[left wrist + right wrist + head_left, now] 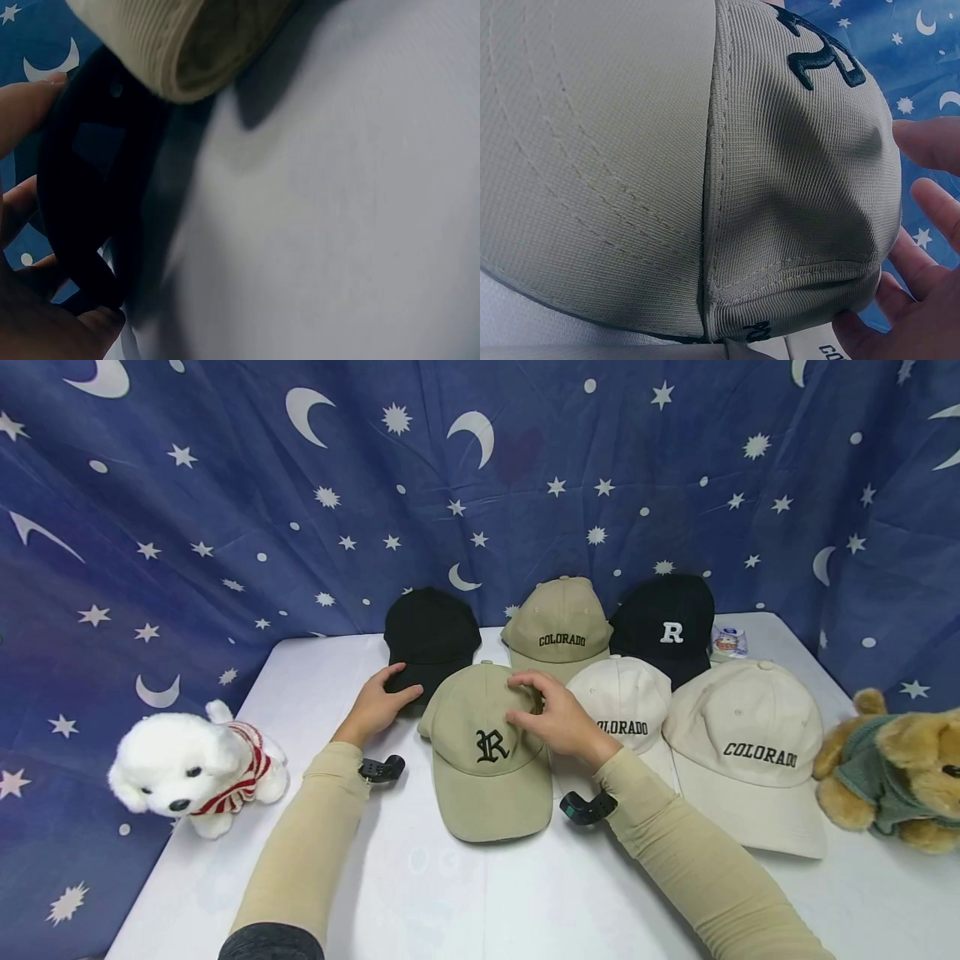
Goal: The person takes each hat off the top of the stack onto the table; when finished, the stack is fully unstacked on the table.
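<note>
My left hand point(377, 703) is at the left of a black cap point(431, 627), its thumb and forefinger spread apart at the brim. In the left wrist view, those fingers lie along a dark, shadowed shape. My right hand point(558, 714) reaches to the right side of a khaki cap point(480, 718) with a black embroidered R. Its thumb and forefinger rest apart on the crown. Seen from the right wrist, the spread fingers point(934, 146) are around the far side of the crown, which shows a crease. The khaki cap's brim points toward me.
Behind are a khaki Colorado cap point(562, 618) and a black cap point(667, 618) with a white R. Two cream Colorado caps, one smaller point(622, 689) and one larger point(750, 727), lie right. A white plush dog point(180, 768) and a brown plush toy point(892, 768) flank the white table point(420, 893).
</note>
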The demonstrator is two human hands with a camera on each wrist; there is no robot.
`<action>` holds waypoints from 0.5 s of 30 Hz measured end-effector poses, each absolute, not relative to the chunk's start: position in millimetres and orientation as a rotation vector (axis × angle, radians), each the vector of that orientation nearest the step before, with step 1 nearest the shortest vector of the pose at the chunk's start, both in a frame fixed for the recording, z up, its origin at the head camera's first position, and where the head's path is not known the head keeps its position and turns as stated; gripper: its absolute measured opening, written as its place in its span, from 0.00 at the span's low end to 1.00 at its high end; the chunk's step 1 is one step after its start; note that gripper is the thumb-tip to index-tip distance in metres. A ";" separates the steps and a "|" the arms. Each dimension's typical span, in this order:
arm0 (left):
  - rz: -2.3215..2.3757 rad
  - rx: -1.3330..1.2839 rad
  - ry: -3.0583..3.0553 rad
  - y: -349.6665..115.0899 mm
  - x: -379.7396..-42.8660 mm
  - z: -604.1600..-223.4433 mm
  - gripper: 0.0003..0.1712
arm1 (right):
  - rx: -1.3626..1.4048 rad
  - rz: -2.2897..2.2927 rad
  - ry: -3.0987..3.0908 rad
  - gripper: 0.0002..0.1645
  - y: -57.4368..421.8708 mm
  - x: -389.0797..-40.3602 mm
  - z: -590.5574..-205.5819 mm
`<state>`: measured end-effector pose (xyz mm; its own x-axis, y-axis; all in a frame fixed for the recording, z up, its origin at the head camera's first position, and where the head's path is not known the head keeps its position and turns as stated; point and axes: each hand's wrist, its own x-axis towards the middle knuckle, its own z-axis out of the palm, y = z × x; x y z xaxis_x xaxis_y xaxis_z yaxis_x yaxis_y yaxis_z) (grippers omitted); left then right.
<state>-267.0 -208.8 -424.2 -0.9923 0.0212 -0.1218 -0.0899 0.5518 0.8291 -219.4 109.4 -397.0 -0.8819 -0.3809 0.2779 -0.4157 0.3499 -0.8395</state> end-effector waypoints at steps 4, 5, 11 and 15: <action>1.462 -0.057 2.661 -204.0 -267.3 -425.4 0.43 | 0.749 1.616 -2.552 0.26 109.0 -219.1 -396.5; 1.465 -0.057 2.662 -203.1 -267.4 -425.9 0.43 | 0.749 1.618 -2.553 0.26 108.9 -219.0 -396.3; 1.447 -0.068 2.668 -202.0 -268.0 -427.7 0.42 | 0.744 1.614 -2.560 0.26 109.5 -218.2 -396.2; 1.437 -0.068 2.676 -202.5 -267.9 -427.9 0.39 | 0.746 1.602 -2.562 0.26 109.9 -218.0 -397.0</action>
<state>-267.9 -202.5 -427.9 -0.9936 0.0097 -0.1122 -0.0882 0.5527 0.8287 -218.0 109.9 -397.0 -0.8847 -0.3793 0.2711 -0.4097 0.3552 -0.8402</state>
